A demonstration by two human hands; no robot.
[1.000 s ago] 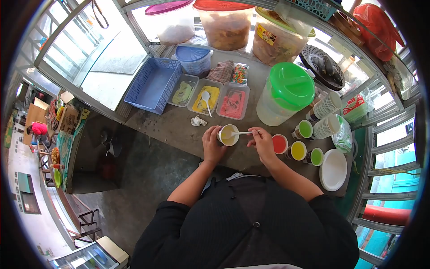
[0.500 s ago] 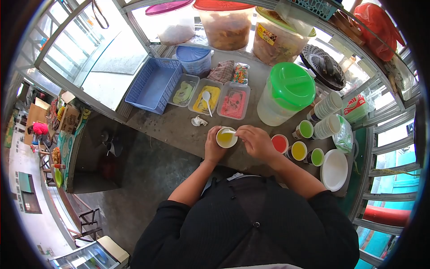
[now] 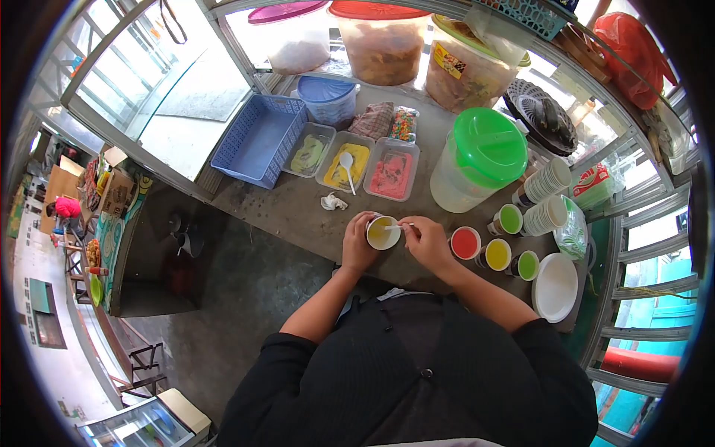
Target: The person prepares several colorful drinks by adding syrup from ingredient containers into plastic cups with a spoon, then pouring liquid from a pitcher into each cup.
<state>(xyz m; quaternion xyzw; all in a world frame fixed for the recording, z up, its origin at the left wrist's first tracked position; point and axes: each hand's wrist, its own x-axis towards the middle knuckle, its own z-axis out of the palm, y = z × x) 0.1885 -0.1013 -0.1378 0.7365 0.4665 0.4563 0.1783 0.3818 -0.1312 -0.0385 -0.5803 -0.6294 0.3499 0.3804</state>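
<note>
My left hand (image 3: 359, 242) is wrapped round the side of a white paper cup (image 3: 383, 232) that holds some yellow liquid. The cup is tilted. My right hand (image 3: 428, 242) pinches the handle of a small white spoon (image 3: 398, 226), whose other end is in the cup. Right of my right hand stand cups with red liquid (image 3: 465, 243), yellow liquid (image 3: 496, 255) and green liquid (image 3: 527, 264). Beyond my hands are open tubs of green paste (image 3: 307, 153), yellow paste (image 3: 357, 158) with a white spoon (image 3: 347, 171) on it, and pink paste (image 3: 391, 173).
A green-lidded pitcher (image 3: 477, 160) stands beyond my right hand. Stacked paper cups (image 3: 547, 216) and white plates (image 3: 555, 287) are at the right. A blue basket (image 3: 261, 141) sits back left. Crumpled tissue (image 3: 333, 201) lies near the counter edge. A person (image 3: 65, 208) is far left.
The cup in my left hand has moved slightly right and tilted more. My right hand has turned and shifted slightly down, with the spoon lying lower in the cup.
</note>
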